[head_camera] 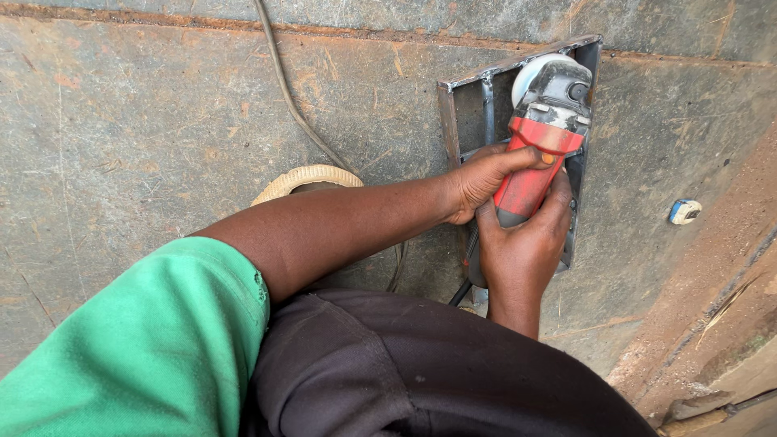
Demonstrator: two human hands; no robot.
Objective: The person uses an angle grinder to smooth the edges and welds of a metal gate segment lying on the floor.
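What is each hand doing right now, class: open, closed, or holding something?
Left hand: closed around the red angle grinder, near its head.
Right hand: closed around the grinder's rear body.

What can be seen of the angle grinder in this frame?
The angle grinder has a red body that looks like plastic and a grey metal head with a pale round guard at its far end. It lies lengthwise over a rectangular metal frame resting on the concrete floor, head pointing away from the person. The left hand wraps the body from the side, and the right hand grips its rear end from below. A dark cord leaves its rear. Whether the disc is spinning cannot be told.
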